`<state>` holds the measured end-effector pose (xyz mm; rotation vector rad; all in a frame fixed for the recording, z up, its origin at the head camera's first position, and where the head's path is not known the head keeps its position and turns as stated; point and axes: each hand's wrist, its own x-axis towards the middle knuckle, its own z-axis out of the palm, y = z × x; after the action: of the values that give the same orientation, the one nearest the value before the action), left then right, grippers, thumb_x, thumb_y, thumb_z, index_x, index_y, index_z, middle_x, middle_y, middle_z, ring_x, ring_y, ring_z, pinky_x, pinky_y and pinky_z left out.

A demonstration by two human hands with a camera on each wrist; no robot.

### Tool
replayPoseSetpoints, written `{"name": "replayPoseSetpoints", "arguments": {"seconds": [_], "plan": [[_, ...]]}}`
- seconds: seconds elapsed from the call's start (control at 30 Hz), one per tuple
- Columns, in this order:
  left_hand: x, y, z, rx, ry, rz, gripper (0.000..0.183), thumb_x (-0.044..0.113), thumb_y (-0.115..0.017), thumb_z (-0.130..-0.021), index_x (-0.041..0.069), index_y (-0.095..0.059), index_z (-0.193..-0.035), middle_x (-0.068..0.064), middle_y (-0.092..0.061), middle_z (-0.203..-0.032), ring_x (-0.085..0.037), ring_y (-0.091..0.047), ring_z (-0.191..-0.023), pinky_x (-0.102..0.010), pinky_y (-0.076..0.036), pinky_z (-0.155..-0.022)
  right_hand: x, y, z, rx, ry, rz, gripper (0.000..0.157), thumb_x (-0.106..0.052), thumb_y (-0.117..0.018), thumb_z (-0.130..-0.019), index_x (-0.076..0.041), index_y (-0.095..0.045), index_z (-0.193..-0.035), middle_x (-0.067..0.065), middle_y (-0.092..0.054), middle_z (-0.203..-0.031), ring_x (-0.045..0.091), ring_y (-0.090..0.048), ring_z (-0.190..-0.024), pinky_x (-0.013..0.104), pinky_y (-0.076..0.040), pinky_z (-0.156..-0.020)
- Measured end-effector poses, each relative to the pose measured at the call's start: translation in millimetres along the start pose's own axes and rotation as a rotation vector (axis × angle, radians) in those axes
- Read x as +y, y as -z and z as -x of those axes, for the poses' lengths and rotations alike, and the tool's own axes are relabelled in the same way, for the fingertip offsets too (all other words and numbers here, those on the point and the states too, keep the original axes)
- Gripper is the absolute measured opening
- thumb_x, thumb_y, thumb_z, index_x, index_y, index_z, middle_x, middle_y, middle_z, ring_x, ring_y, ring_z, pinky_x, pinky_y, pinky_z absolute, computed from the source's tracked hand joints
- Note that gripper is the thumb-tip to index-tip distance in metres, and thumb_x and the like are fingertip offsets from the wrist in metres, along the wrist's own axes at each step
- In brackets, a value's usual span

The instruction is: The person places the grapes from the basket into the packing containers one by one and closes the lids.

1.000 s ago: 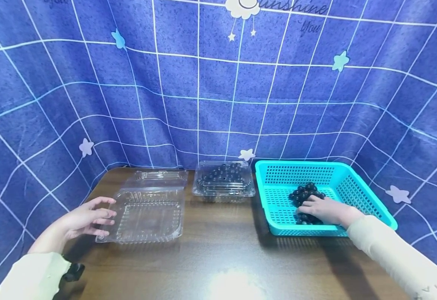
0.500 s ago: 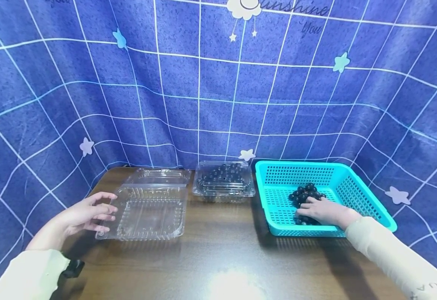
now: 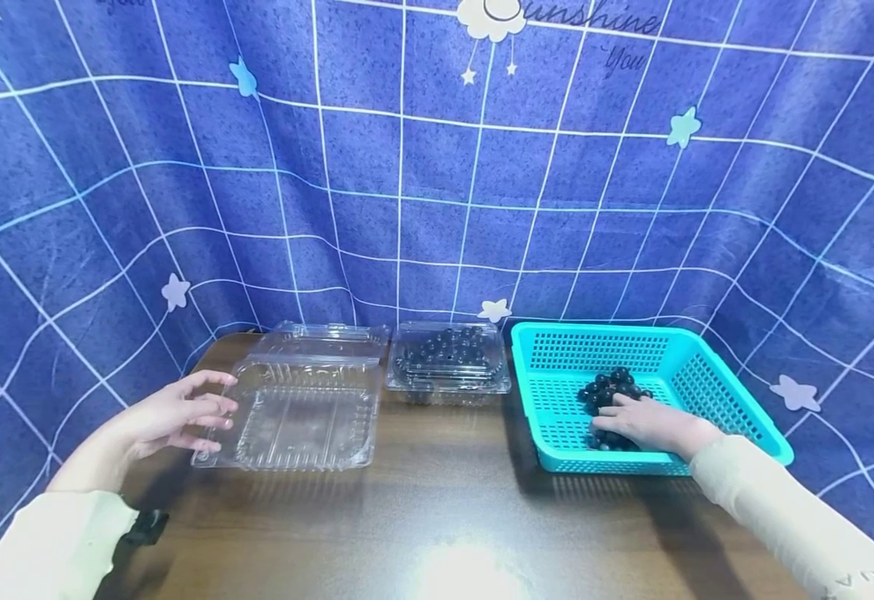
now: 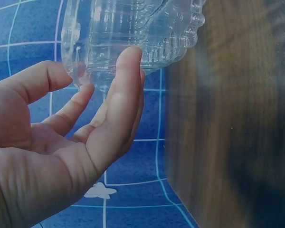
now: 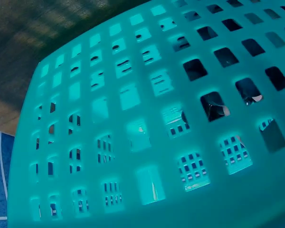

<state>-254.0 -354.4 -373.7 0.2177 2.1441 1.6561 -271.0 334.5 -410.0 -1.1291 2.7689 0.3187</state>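
Note:
An open, clear plastic clamshell container [image 3: 305,425] stands at the left of the table, its lid [image 3: 324,340] folded back. My left hand [image 3: 174,417] pinches its left rim; in the left wrist view, the rim's corner lies between two fingertips. At the right, a turquoise basket [image 3: 579,462] holds dark round fruits that look like black grapes [image 3: 609,383]. My right hand [image 3: 650,423] rests over these grapes, covering part of them. Its palm and thumb are hidden. Only the perforated basket wall [image 5: 147,156] fills most of the right wrist view.
Between the open container and the basket stands a closed clear container [image 3: 447,358] with dark round fruit inside. The wooden table [image 3: 407,508] ends at the back against a blue gridded curtain [image 3: 422,167]. A small black object [image 3: 147,527] is at the left sleeve.
The open container has slid away and slightly right, along with my left hand. My right hand has shifted slightly on the grapes, its fingers lying closer together. The basket and closed container stay put.

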Motion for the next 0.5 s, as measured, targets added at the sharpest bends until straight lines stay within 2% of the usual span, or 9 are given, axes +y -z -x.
{"name": "replayPoseSetpoints", "arguments": {"seconds": [0.2,0.33,0.5], "plan": [[7.6,-4.8,1.0,0.007,-0.016,-0.013,0.04,0.01,-0.053,-0.094,0.017,-0.035,-0.129,-0.015,-0.051,-0.116,-0.025,-0.06,-0.1,-0.055,-0.055,-0.082,0,0.5,0,0.006,-0.009,-0.024,0.045,0.006,-0.051,-0.089,-0.012,-0.055,-0.13,0.017,-0.057,-0.13,0.05,-0.045,-0.121,0.068,-0.044,-0.086],[12.8,-8.2,2.1,0.007,-0.017,-0.019,0.036,0.011,-0.053,-0.094,0.023,-0.038,-0.125,-0.017,-0.051,-0.117,-0.025,-0.06,-0.101,-0.055,-0.055,-0.082,2,-1.2,0,0.004,-0.021,-0.036,0.048,0.009,-0.052,-0.088,-0.014,-0.054,-0.13,0.016,-0.056,-0.13,0.05,-0.043,-0.122,0.07,-0.044,-0.086],[17.0,-12.0,3.4,0.007,-0.023,-0.019,0.033,0.011,-0.053,-0.095,0.028,-0.04,-0.12,-0.008,-0.054,-0.111,-0.022,-0.061,-0.098,-0.055,-0.055,-0.081,4,0.2,0,0.019,-0.004,-0.044,0.052,0.012,-0.058,-0.083,-0.016,-0.056,-0.127,0.014,-0.057,-0.13,0.05,-0.044,-0.122,0.07,-0.044,-0.085]]}}
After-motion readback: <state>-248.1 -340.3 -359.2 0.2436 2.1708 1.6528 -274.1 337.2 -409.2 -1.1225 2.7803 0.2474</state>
